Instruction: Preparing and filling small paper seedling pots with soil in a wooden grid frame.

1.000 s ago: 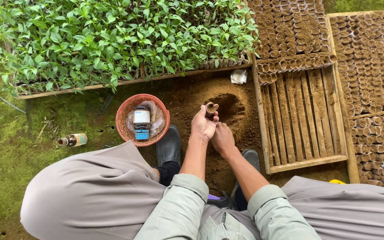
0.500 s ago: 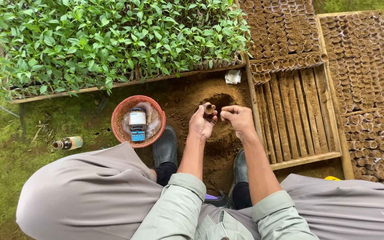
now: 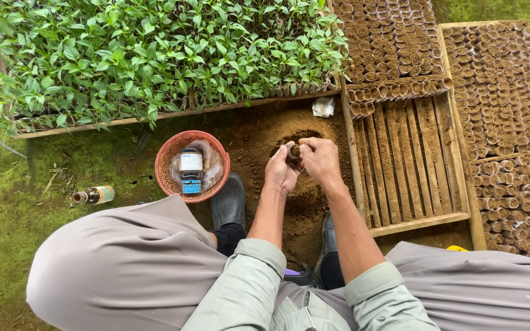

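Biggest thing in view is the bed of green seedlings [image 3: 161, 58] filling the top left, edged by a wooden plank, then the blocks of soil-filled pots [image 3: 498, 92] packed tight across the top right and down the right side – the ones at the far right run off the frame. Between those sits a wooden slatted tray [image 3: 403, 162], mostly bare slats with just a couple rows of little pots at its top end. The person's grey trousers [image 3: 124, 270] and pale green sleeves take up the whole bottom and hide the ground under them, only the dark boots [image 3: 228, 199] poke out. In the middle there's a mound of brown soil [image 3: 259, 132] with a hollow scooped in it. Left of that, an orange woven basket [image 3: 170, 162] holding a small jar and a plastic bag, and further left a small bottle [image 3: 94, 195] lying on the moss. Both hands meet right over the hollow – left hand [image 3: 281, 173] curled around a small soil pot [image 3: 294, 151], right hand [image 3: 321, 160] closed over it from the other side, fingers bent, so most of the pot is covered and hard to make out. There's also a whitish scrap [image 3: 323, 106] by the tray corner, can't tell what it is
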